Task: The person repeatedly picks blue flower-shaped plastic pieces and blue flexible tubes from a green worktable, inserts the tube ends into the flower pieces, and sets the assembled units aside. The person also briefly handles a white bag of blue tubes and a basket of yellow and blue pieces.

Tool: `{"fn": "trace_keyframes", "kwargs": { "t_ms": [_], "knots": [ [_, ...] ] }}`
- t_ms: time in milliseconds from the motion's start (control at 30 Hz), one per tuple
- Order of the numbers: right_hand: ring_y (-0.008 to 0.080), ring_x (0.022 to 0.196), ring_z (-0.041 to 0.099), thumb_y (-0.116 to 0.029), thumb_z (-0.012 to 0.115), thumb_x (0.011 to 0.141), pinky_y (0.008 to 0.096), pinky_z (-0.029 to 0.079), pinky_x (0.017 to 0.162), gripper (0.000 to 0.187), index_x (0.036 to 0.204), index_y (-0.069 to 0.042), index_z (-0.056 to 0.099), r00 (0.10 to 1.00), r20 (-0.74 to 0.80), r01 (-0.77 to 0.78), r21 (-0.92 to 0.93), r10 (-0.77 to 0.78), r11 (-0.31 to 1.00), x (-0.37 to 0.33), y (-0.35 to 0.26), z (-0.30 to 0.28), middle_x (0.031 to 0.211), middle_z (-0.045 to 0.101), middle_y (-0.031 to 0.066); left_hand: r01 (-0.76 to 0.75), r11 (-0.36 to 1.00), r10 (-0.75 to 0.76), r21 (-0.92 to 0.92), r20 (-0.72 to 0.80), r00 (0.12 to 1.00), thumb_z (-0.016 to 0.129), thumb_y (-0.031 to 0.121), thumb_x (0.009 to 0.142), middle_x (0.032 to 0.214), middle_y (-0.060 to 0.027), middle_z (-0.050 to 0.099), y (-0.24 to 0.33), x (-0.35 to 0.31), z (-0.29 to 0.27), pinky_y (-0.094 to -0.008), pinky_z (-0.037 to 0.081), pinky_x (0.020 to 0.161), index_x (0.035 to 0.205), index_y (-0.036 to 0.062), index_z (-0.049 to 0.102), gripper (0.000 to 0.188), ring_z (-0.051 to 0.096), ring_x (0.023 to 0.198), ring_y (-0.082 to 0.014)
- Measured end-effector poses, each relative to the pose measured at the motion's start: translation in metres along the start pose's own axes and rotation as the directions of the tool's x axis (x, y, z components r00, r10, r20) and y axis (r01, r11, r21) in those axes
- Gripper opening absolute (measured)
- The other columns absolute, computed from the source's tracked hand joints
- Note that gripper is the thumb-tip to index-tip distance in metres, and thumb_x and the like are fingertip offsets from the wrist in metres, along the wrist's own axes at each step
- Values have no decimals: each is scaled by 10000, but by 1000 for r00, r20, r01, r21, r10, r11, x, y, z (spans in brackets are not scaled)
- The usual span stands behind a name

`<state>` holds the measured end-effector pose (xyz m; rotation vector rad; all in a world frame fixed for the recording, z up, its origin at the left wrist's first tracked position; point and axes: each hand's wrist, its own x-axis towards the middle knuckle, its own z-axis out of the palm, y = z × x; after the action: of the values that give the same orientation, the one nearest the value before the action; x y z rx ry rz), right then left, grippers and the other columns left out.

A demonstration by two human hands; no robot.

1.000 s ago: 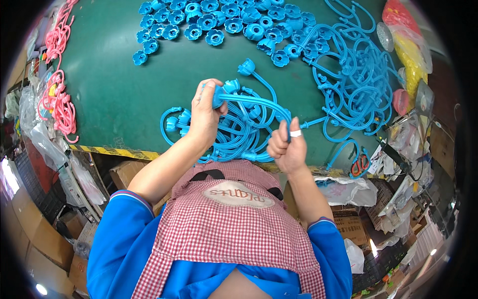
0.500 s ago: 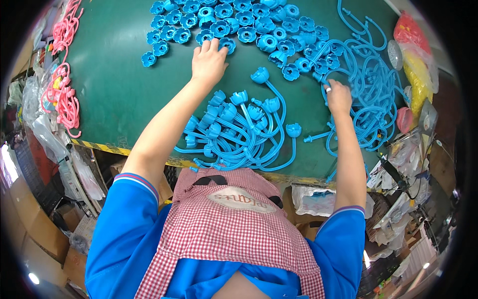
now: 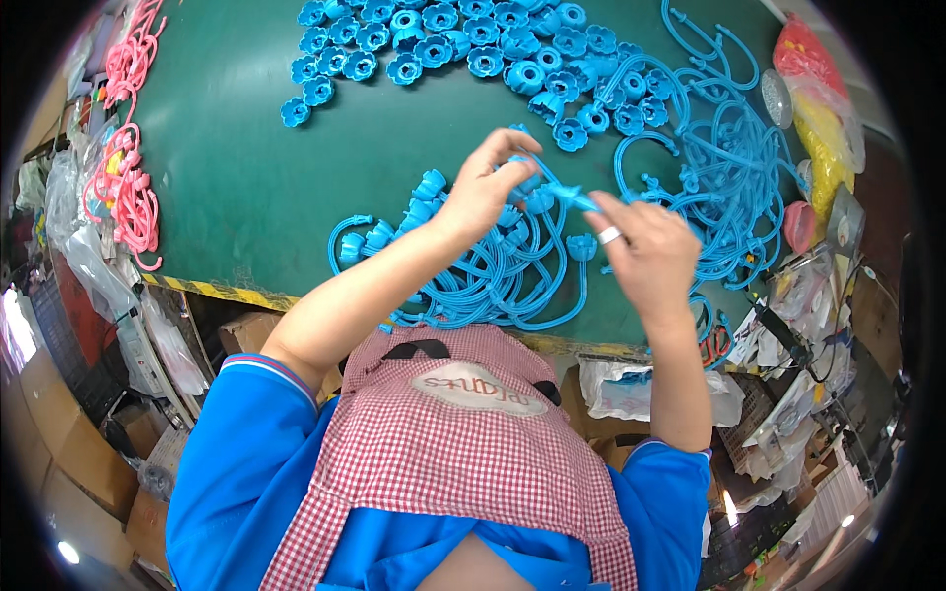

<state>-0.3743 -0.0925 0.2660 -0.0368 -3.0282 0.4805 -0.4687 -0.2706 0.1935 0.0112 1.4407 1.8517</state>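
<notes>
A blue plastic cord (image 3: 570, 194) stretches between my two raised hands, blurred by motion. My left hand (image 3: 483, 192) is closed, pinching blue plastic between thumb and forefinger; the fingers hide part of it. Opposite, my right hand (image 3: 650, 251), with a ring on one finger, is closed on the cord's other end. Below them lies a tangled heap of blue cords (image 3: 503, 271), many with cup-shaped flower heads on their ends. One blue flower head (image 3: 581, 246) sits at the heap's right side. Loose blue flower cups (image 3: 434, 49) are spread across the table's far side.
A large tangle of blue cords (image 3: 734, 158) covers the green table's (image 3: 227, 167) right side. Pink cords (image 3: 133, 207) lie along the left edge. Bags of red and yellow pieces (image 3: 823, 108) stand far right. Red-handled scissors (image 3: 717, 340) are near the front right edge.
My left hand has come back from the loose flower cups, and the one under its fingers is gone from there. My right hand has left the cord tangle, bringing a cord toward the left hand.
</notes>
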Motion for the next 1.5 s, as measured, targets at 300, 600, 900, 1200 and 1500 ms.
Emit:
{"fn": "trace_keyframes", "kwargs": {
  "t_ms": [300, 600, 900, 1200, 1500],
  "knots": [
    [78, 586, 522, -284, 619, 897, 266, 403, 527, 268, 940, -31, 698, 576, 814, -817, 573, 73, 60, -21, -17, 52, 716, 657, 4, -185, 923, 228, 339, -90, 970, 637, 138, 818, 854, -106, 598, -7, -45, 16, -329, 461, 730, 806, 1, 626, 138, 588, 788, -213],
    [367, 1032, 561, -162, 623, 842, 442, 440, 907, 422, 1217, 10, 532, 870, 50, -491, -11, 491, 871, -22, 105, 159, 1136, 596, 202, 179, -358, 520, 916, 37, 853, 688, 192, 752, 1094, -30, 561, -12, 87, -126, -379, 478, 787, 1060, 119, 629, 322, 546, 979, -245],
    [77, 516, 293, -209, 470, 941, 264, 309, 492, 200, 995, -16, 485, 481, -45, -37, 997, 876, 72, -16, 64, 53, 601, 350, -16, -45, 739, 244, 672, -205, 948, 745, 168, 749, 1041, -122, 641, -8, 49, -100, -323, 502, 684, 725, 43, 511, 267, 633, 762, -210],
    [86, 461, 178, -473, 457, 963, 279, 157, 445, 503, 647, -125, 277, 802, -149, 297, 940, 578, -170, -36, -35, 8, 506, 196, -47, 297, 917, -319, -265, -43, 947, 538, 290, 900, 880, -27, 576, 4, -44, 31, -308, 502, 651, 966, 110, 565, 193, 549, 796, -129],
    [93, 457, 162, -498, 366, 986, 275, 167, 442, 490, 648, -149, 306, 511, 405, 240, 780, 759, -578, -67, -53, 10, 517, 235, -46, -99, 985, 113, 140, -98, 989, 645, 170, 842, 812, -29, 592, 5, -102, 45, -303, 487, 658, 858, 66, 575, 126, 566, 753, -137]
  ]
}}
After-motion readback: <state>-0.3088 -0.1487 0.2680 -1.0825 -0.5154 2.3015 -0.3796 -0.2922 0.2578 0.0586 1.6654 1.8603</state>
